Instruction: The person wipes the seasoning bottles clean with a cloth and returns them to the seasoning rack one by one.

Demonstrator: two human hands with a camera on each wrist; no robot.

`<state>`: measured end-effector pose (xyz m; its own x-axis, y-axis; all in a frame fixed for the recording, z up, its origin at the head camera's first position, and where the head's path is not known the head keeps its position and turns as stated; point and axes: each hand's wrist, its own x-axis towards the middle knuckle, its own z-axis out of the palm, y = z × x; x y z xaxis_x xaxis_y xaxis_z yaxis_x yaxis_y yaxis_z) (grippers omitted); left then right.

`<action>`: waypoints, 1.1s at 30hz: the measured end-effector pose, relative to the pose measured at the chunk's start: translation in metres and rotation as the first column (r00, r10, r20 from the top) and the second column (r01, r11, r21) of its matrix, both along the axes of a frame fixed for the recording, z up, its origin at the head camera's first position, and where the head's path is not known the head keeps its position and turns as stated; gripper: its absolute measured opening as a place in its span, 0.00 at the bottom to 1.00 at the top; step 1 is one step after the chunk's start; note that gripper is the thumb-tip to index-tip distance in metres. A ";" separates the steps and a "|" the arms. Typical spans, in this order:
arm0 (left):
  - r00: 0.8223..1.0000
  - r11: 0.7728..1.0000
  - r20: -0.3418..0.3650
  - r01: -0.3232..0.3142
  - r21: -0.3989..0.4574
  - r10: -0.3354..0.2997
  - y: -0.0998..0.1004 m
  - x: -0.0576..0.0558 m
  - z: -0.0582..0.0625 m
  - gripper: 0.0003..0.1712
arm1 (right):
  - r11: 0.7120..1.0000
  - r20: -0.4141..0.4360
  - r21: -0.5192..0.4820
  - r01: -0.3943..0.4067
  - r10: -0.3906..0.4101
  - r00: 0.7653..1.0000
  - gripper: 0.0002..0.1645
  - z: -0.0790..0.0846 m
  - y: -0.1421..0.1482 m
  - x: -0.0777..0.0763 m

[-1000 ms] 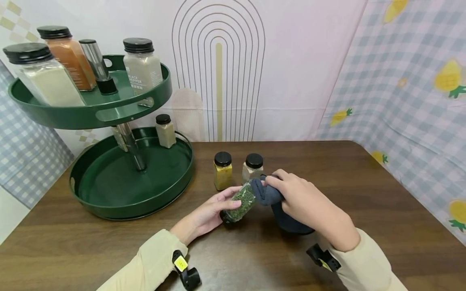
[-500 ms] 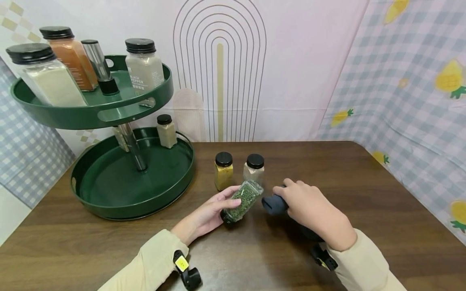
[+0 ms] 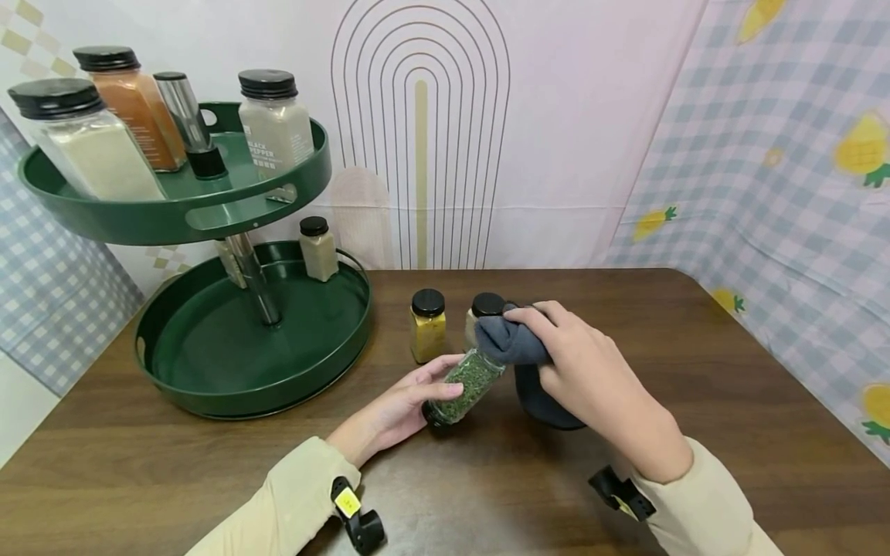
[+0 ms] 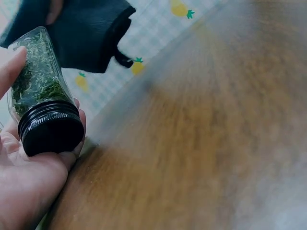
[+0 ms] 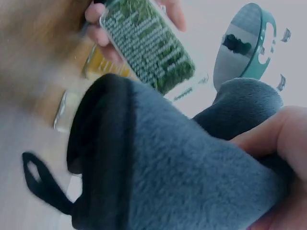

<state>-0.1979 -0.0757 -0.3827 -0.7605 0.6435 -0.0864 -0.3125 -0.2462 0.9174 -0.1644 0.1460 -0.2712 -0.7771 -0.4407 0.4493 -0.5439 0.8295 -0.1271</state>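
Observation:
My left hand (image 3: 396, 409) grips a clear jar of dried green herbs (image 3: 473, 380), tilted so that its black lid (image 4: 52, 128) points down toward my palm and its base points up to the right. Printed text covers one side of the jar in the right wrist view. My right hand (image 3: 591, 367) holds a bunched dark grey-blue cloth (image 3: 511, 340) right at the jar's base, with a loose part of it hanging below. A black-edged hem and a small loop (image 5: 43, 184) show on the cloth.
Behind the hands stand a yellow spice jar (image 3: 427, 328) and a pale spice jar (image 3: 471, 330), partly hidden by the cloth. A green two-tier stand (image 3: 253, 401) at left carries several jars and a metal grinder (image 3: 188, 123).
The cloth drew back to the right from the jar's base half a second ago, and is now up against it again. My left hand and the jar have barely moved.

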 end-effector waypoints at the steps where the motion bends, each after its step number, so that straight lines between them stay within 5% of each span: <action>1: 1.000 1.000 0.001 -0.003 -0.014 0.003 0.000 0.000 0.000 0.26 | 1.000 -0.001 0.003 -0.024 0.024 1.000 0.33 -0.001 -0.001 0.000; 6: 1.000 0.997 -0.004 -0.017 -0.082 0.017 0.000 0.001 0.002 0.29 | 0.993 0.056 0.064 -0.099 0.096 0.994 0.36 -0.008 -0.006 0.002; 16: 1.000 1.000 -0.023 0.012 -0.017 -0.013 0.000 0.000 0.001 0.27 | 0.986 0.154 0.169 -0.004 -0.023 0.988 0.33 -0.011 -0.004 0.001; 27: 0.999 0.999 -0.046 0.016 -0.035 -0.018 0.000 0.001 0.000 0.27 | 0.928 0.244 0.369 0.040 -0.138 0.960 0.31 -0.006 0.009 -0.002; 33: 0.998 0.999 -0.041 0.047 0.028 -0.046 -0.001 0.000 0.000 0.25 | 0.952 0.214 0.283 0.119 -0.183 0.960 0.33 0.009 0.027 -0.003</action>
